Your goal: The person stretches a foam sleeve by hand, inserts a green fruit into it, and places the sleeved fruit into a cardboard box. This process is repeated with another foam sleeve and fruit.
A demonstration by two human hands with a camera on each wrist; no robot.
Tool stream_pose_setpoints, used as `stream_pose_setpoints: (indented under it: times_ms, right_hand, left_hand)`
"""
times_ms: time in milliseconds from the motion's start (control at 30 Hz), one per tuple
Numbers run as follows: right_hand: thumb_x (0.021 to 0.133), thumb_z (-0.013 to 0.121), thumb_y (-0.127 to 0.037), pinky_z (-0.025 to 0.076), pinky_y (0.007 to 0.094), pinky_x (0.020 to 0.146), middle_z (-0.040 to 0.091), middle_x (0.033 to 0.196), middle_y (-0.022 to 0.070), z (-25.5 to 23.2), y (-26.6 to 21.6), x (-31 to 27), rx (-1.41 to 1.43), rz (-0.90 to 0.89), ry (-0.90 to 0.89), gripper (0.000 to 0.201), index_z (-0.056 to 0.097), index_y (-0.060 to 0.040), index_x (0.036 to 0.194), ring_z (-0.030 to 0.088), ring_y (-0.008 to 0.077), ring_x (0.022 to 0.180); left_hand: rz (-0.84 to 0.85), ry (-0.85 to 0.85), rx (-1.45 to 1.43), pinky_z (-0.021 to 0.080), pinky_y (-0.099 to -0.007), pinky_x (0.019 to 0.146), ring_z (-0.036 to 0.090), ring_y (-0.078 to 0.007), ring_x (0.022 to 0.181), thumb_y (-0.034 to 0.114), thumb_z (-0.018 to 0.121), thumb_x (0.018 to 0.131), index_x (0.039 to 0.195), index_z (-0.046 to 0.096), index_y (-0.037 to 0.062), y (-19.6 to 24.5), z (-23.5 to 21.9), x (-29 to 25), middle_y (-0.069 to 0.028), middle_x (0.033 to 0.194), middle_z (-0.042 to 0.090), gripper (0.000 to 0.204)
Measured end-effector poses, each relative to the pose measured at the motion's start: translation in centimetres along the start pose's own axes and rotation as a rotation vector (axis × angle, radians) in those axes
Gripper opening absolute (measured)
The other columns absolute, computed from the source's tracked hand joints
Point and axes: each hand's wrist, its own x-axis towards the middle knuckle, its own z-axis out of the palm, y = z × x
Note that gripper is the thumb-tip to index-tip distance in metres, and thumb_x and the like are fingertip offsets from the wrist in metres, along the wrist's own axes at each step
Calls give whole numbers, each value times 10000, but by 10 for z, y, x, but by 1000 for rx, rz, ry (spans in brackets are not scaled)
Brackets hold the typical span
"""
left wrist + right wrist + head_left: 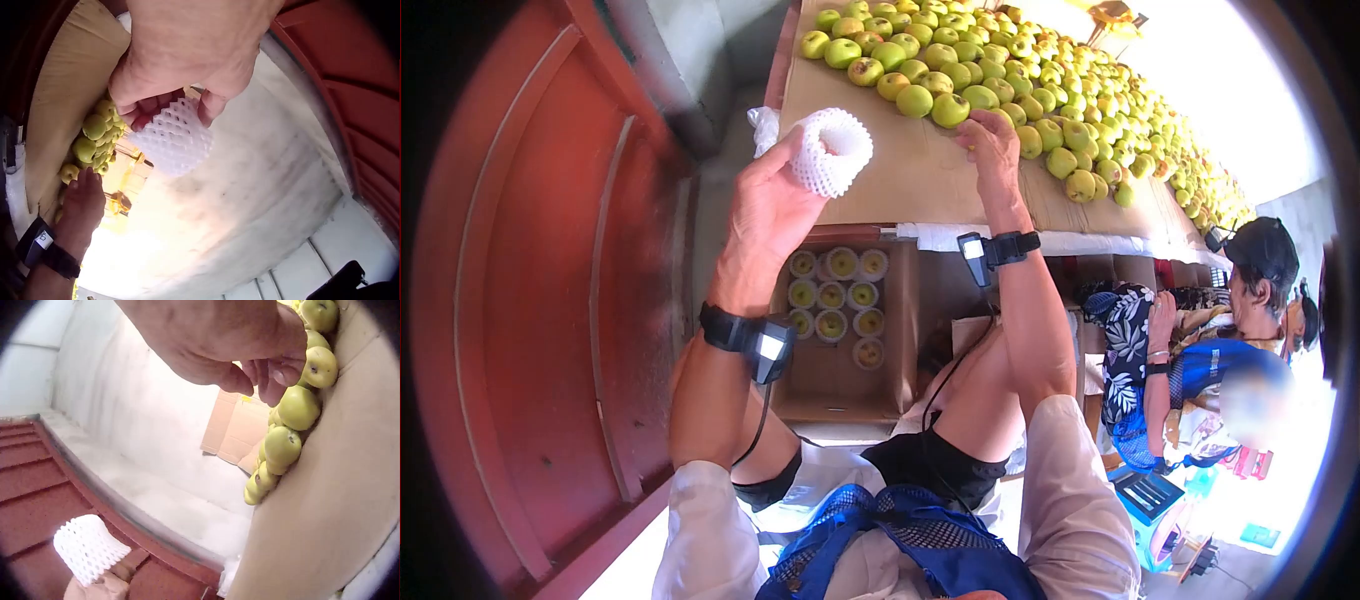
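My left hand [775, 205] holds a white foam net sleeve [832, 152] with its opening facing up; the left wrist view shows fingers and thumb around the rim of the net [175, 137]. My right hand [997, 160] is at the near edge of the heap of green-yellow apples [950, 110]. In the right wrist view, the fingers of this hand [250, 356] are bent beside the apples [300, 407], and no apple shows between thumb and fingers.
Below the table edge stands a cardboard box [830, 385] with several net-wrapped apples in rows. Cardboard [880, 180] covers the tabletop. Another person in a dark cap [1262, 250] is at the right. A red panelled wall [550, 300] stands at the left.
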Motion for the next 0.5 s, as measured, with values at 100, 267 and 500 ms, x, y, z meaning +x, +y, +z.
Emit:
stream_pose_setpoints:
  times_ms: [100,267,500]
  right_hand:
    - [835,683,-141,561,354,789,746,1001,167,8,3,11,-188,-23,32,432,649,49,1222,728,245,857]
    - [846,743,-218,542,424,914,716,1134,156,37,18,25,-604,-302,26,446,643,-35,1240,685,323,1062]
    - [848,762,-325,534,485,944,567,1369,192,84,-5,31,-1077,-282,-111,629,535,-59,1371,630,389,1174]
  left_hand:
    - [13,17,-23,384,-500,1173,521,-294,1340,190,638,987,1344,556,3,1,2,4,-135,1385,591,412]
    - [24,29,-63,384,-502,1173,509,-293,1353,186,652,976,1344,560,13,3,6,7,-136,1400,585,417]
    - [85,54,-111,376,-501,1180,504,-292,1357,196,657,979,1328,574,14,10,4,7,-133,1403,585,403]
